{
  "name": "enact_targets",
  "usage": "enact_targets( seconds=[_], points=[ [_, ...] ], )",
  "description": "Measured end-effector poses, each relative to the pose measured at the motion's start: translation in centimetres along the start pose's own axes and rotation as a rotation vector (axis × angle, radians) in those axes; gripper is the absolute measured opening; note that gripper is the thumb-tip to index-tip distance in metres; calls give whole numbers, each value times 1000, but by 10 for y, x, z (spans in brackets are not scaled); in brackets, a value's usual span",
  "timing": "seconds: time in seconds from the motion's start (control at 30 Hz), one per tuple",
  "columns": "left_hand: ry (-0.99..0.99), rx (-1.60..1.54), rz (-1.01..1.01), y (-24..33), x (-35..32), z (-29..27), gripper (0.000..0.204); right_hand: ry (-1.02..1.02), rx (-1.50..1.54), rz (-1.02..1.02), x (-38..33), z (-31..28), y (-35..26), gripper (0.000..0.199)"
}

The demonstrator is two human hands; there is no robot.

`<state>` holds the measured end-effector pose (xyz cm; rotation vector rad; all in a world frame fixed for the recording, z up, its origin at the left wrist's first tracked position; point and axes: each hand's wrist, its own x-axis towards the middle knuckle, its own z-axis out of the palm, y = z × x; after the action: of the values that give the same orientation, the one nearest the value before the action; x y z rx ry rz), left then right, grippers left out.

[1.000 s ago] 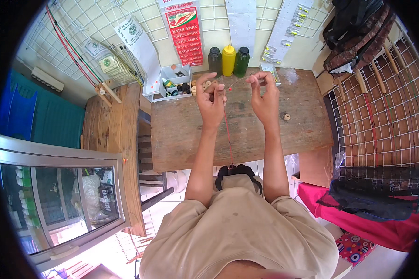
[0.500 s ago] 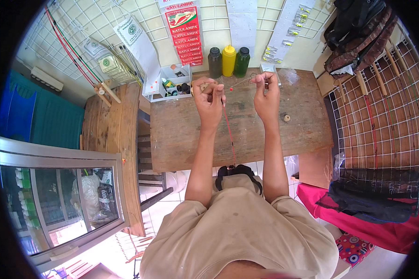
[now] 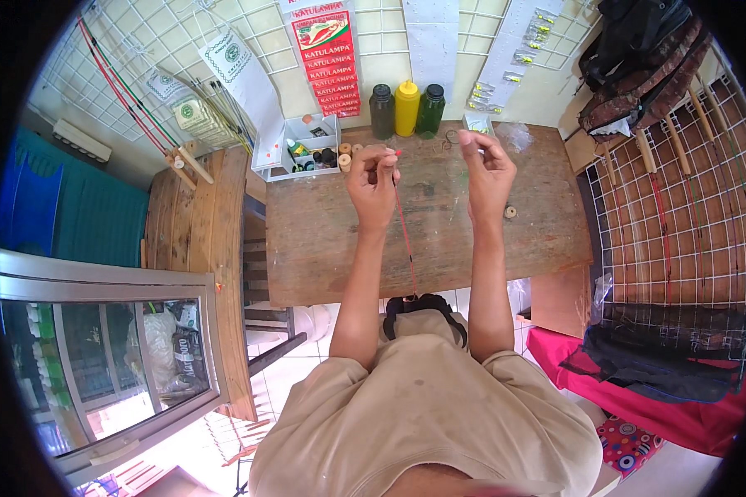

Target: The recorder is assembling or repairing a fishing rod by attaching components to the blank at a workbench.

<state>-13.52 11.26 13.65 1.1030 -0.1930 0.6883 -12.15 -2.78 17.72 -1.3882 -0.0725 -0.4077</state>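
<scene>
My left hand point(image 3: 373, 192) is closed above the far part of the wooden table point(image 3: 331, 248), its fingers pinched around the upper end of a thin red fishing rod point(image 3: 407, 235). The rod slants down toward my lap, where its lower end meets something black at my waist. A tiny bright red piece point(image 3: 399, 152) shows at the fingertips. To the right, my right hand point(image 3: 491, 186) is raised with its fingers curled toward the thumb. Whatever is between those fingers is too fine to make out. A small wooden spool point(image 3: 511, 212) lies beside the right wrist.
Behind my hands stand dark bottles point(image 3: 382, 112) and a yellow squeeze bottle point(image 3: 407, 108). A white tray point(image 3: 302, 172) of small jars sits at the back left, with wooden spools point(image 3: 345, 157) beside it. Rods with wooden handles point(image 3: 646, 153) line the right rack.
My right hand has moved slightly right and turned, its fingers less tightly pinched. The line between my hands no longer shows. The red piece has risen to my left fingertips.
</scene>
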Motion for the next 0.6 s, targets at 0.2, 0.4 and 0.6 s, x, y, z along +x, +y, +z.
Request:
enact_targets(
  seconds=[0.2,0.4,0.6],
  points=[
    [-61,52,-40,1,-3,-6,9,168,275,32,7,-6,-13,14],
    [-100,49,-134,0,-6,-5,14,-314,777,-18,3,-19,-16,12],
    [-69,90,-57,5,-4,0,14,-622,-285,48,-10,-2,-26,8]
  ],
)
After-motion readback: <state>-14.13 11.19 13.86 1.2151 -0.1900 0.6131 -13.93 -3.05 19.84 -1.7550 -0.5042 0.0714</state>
